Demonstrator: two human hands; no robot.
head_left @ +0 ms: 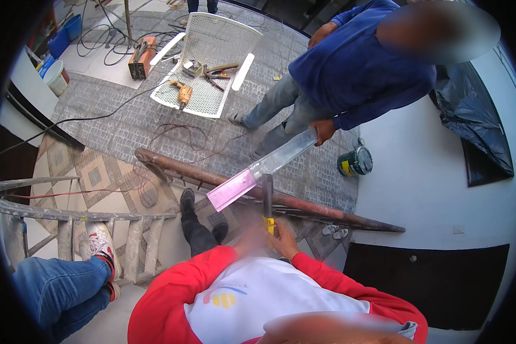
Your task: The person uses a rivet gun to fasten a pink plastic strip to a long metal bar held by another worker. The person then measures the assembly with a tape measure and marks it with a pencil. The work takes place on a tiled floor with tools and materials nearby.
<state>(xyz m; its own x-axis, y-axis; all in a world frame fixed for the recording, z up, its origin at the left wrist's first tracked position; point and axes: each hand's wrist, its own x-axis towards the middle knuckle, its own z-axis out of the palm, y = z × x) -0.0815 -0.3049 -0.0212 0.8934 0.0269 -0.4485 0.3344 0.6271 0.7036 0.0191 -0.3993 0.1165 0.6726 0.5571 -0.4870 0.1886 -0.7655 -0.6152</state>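
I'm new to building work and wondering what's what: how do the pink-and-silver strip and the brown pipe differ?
The pink-and-silver strip is pale, with one pink end; the brown pipe is darker and reddish. The strip has a broad, flat face, while the pipe looks round. The pipe also looks longer than the strip. A co-worker's hand holds the strip, which partly hides the pipe. Both are long and narrow.

single fisheye view from the wearer's head, facing downward and forward: red sleeves [169, 286] lie close at the lower edge, the right hand [286, 240] just beyond, a reddish-brown pipe [199, 171] across mid-frame, and a white mesh chair [218, 39] farther off near the top.
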